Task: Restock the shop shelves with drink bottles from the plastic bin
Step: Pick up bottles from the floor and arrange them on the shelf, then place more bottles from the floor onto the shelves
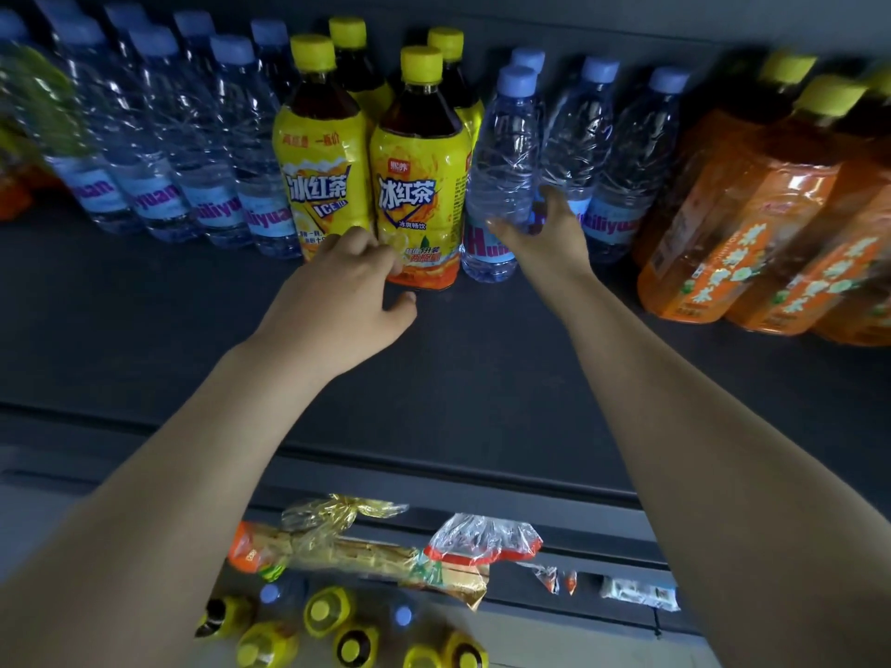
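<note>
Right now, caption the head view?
Right hand grips a water bottle on the shelf; left hand touches an iced tea bottle.

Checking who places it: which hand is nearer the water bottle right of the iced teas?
Right. The right hand grips the water bottle; the left hand is at the neighbouring iced tea bottle.
</note>
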A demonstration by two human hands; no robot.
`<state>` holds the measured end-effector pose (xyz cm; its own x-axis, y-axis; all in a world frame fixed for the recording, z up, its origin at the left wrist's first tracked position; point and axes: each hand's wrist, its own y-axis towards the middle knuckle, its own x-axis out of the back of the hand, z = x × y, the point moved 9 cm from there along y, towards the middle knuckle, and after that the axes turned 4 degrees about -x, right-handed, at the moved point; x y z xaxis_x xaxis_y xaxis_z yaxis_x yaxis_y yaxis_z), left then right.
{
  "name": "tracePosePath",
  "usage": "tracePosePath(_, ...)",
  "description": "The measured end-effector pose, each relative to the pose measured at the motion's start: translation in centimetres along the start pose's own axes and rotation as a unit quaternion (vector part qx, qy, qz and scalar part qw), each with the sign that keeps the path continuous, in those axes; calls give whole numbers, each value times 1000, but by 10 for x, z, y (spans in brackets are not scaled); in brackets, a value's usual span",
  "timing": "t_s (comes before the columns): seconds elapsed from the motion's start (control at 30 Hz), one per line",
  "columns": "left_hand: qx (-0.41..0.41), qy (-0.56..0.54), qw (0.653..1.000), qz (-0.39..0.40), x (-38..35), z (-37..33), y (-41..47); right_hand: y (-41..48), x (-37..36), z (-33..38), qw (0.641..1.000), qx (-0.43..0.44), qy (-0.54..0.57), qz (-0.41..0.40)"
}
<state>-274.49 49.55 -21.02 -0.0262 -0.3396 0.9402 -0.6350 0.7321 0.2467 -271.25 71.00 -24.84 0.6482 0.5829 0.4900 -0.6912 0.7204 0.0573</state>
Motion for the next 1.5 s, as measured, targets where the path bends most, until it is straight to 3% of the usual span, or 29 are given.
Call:
tracePosePath(0.2,20,6,1000,15,31,-15,-51,-69,24,-1,991,-37,-102,76)
tracePosePath(0.43,61,-11,998,2,78,-31,-125,-170,60,24,975,1,-169,147)
tracePosePath(0.77,40,-17,999,6,120,-74,-251,-325,129,64,941,68,-320,86)
tracePosePath(0.9,34,-15,999,-12,142,-89,-293,-384,142,76,911,84,-398,70)
tracePosePath(1.23,45,-17,999,-5,141,-117,-350,-443,159,45,908,64,-405,87)
tracePosePath(1.5,86,-19,996,14,92,-152,-362,-437,172,-16,918,66,-375,110)
